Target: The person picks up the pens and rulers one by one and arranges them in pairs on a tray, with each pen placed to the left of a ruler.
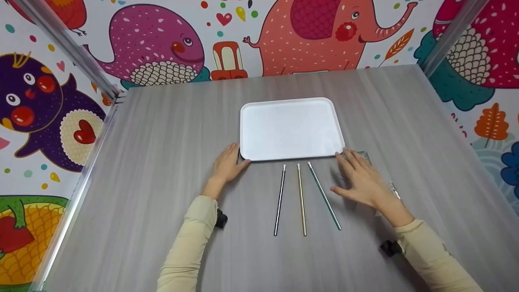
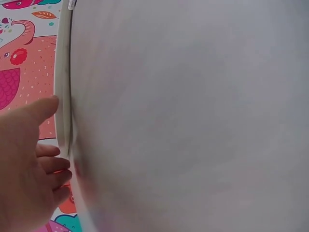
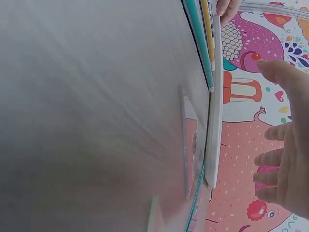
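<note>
A white rectangular tray [image 1: 292, 129] lies flat on the table. My left hand [image 1: 226, 164] is at its near left corner, fingers along the left side and thumb by the front edge. At the near right corner, my right hand [image 1: 363, 180] hovers with fingers extended and thumb spread, fingertips right at the rim. Between the hands, in front of the tray, lie three pencils: a dark striped pencil [image 1: 279, 200], a gold pencil [image 1: 302, 200] and a teal pencil [image 1: 325, 197], slanted. A clear set square [image 2: 71, 4] [image 3: 189, 145] is partly hidden under my right hand in the head view.
Another clear, scale-marked piece [image 1: 394, 190] shows beside my right wrist. The grey wood-grain table [image 1: 182, 121] is bordered by metal rails [image 1: 77, 52] and by walls printed with cartoon animals. A dark wrist strap [image 1: 391, 248] sits on my right sleeve.
</note>
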The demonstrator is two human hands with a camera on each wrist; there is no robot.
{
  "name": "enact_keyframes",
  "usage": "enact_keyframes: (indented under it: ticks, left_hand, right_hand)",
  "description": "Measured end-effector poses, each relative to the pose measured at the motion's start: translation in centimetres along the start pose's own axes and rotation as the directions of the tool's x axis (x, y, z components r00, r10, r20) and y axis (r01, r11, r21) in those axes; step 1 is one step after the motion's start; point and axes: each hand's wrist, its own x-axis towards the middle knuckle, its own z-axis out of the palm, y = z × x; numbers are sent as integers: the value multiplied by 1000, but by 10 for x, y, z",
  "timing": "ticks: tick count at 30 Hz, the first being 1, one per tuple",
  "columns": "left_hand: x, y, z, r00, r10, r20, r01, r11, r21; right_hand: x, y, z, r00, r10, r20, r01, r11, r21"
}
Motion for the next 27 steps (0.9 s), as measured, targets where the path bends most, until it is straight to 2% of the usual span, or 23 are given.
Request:
enact_keyframes:
  ticks: [10, 19, 27]
  left_hand:
    - [1, -1, 0, 1000, -21, 5, 22, 996, -90]
    - [3, -3, 2, 999, -32, -43, 21, 971, -240]
    - [3, -4, 3, 997, -30, -73, 9, 961, -276]
  right_hand:
    - [1, -6, -1, 1000, 0, 11, 0, 1000, 23]
    - [1, -20, 1, 999, 34, 1, -34, 992, 119]
    - [3, -37, 2, 999, 53, -7, -51, 978, 203]
